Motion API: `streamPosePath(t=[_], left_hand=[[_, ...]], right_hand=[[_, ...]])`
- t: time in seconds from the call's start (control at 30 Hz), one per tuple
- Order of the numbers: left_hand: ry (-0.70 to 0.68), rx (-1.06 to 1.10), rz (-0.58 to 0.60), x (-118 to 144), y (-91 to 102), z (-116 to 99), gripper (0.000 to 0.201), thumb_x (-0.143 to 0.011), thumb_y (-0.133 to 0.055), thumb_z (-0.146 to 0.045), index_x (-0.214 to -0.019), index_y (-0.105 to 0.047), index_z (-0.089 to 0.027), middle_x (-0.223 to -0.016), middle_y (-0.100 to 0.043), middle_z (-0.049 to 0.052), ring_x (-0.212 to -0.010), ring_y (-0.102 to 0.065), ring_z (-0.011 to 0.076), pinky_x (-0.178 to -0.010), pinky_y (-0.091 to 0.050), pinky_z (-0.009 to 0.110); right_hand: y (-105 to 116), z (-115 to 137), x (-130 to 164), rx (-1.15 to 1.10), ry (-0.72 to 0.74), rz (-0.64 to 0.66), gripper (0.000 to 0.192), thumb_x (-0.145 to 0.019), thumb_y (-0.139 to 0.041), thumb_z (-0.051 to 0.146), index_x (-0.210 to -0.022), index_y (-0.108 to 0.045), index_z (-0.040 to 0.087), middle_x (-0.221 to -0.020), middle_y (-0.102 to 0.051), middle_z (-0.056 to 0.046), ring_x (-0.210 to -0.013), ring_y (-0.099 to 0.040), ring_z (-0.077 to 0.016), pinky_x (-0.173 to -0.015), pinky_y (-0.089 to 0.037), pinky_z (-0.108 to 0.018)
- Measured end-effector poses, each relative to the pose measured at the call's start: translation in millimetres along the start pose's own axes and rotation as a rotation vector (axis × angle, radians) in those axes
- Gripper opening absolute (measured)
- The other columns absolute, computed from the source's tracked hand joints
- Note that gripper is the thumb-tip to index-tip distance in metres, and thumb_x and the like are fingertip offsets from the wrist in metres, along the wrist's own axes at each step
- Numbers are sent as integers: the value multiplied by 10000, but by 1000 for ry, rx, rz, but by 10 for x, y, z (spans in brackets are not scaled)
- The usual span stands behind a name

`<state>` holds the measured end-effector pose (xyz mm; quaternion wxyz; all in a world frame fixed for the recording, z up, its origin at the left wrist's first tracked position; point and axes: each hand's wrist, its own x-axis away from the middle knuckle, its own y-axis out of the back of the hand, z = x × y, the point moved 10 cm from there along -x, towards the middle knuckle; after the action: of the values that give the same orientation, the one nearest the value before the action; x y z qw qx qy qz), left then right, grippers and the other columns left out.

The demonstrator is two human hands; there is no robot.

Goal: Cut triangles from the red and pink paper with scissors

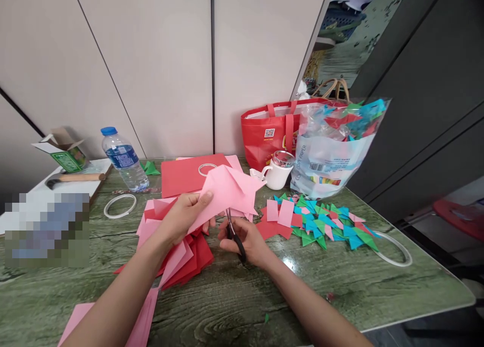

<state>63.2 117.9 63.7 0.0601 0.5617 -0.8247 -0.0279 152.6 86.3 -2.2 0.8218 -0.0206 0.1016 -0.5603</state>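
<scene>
My left hand (192,208) pinches a folded sheet of pink paper (227,188) between thumb and fingers, holding it up over the table. Black-handled scissors (236,238) are gripped in my right hand (247,238), their blades pointing up at the lower edge of the pink paper. Whether the blades touch the paper I cannot tell. Beneath my left hand lies a loose pile of red and pink folded papers (196,261). To the right of the scissors, small pink cut pieces (285,213) rest on red ones (274,230).
Small blue, green and pink folded pieces (321,221) are heaped at the right, beside a white tape roll (401,253). Behind stand a white mug (279,173), a red bag (260,135) and a filled plastic bag (328,160). A water bottle (124,160) and another tape roll (120,206) are left.
</scene>
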Motion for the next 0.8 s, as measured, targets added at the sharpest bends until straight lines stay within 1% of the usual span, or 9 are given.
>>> streamPosePath(t=[0.1,0.17,0.23,0.33,0.4,0.47,0.6,0.7,0.8], left_hand=[[66,-60,62,-19,-93,135,435,-788,-475,-503,-650,-618,-116,-457,-581,29,-322,-436,82,-333,-309,191],[82,-111,71,-29,-104,181,451,-807,-448,-493,-654,-622,-106,-413,-536,8,-293,-378,63,-313,-247,180],[70,-148,69,-39,-96,182,445,-817,-447,-466,-636,-624,-99,-371,-471,-22,-288,-318,41,-325,-209,172],[35,-140,75,-50,-87,147,380,-791,-517,-421,-610,-609,-100,-353,-414,-51,-323,-309,32,-362,-223,164],[33,-139,76,-51,-80,141,338,-767,-557,-404,-617,-599,-105,-355,-420,-55,-327,-312,32,-363,-221,163],[52,-165,75,-48,-75,159,320,-760,-568,-399,-625,-589,-110,-369,-462,-46,-311,-319,34,-348,-218,165],[68,-191,78,-41,-90,177,303,-756,-574,-391,-623,-571,-119,-419,-544,-12,-325,-428,67,-350,-303,175],[75,-174,83,-37,-106,183,291,-748,-584,-391,-636,-573,-122,-430,-561,-5,-346,-474,86,-347,-342,181],[72,-181,83,-36,-105,178,297,-750,-585,-390,-623,-565,-122,-421,-556,-10,-319,-450,73,-331,-318,173]], right_hand=[[-16,4,2,-14,-23,30,348,-632,-727,361,-861,-558,160,-751,-569,-7,-690,-519,-136,-662,-420,-265],[-22,3,6,-31,-40,41,359,-632,-727,375,-860,-561,153,-745,-566,-10,-678,-507,-132,-644,-406,-258],[-18,-3,9,-51,-61,41,388,-628,-731,389,-887,-567,152,-757,-568,-12,-675,-504,-129,-639,-394,-255],[-18,-21,13,-82,-96,44,429,-618,-738,399,-938,-574,164,-778,-565,-5,-680,-508,-126,-653,-386,-256],[-25,-28,16,-98,-110,52,432,-615,-744,387,-948,-576,170,-781,-560,1,-679,-507,-121,-661,-384,-255],[-29,-30,18,-110,-111,55,417,-615,-747,373,-938,-577,171,-784,-560,2,-685,-508,-120,-668,-384,-254],[-25,-44,20,-114,-104,51,407,-627,-741,359,-947,-577,169,-789,-565,-3,-689,-514,-124,-671,-388,-257],[-12,-58,21,-103,-107,40,415,-633,-738,347,-967,-574,165,-782,-565,-4,-678,-513,-123,-665,-390,-260],[-12,-51,21,-103,-101,38,394,-634,-739,334,-947,-574,163,-781,-566,-6,-678,-511,-122,-664,-390,-261]])
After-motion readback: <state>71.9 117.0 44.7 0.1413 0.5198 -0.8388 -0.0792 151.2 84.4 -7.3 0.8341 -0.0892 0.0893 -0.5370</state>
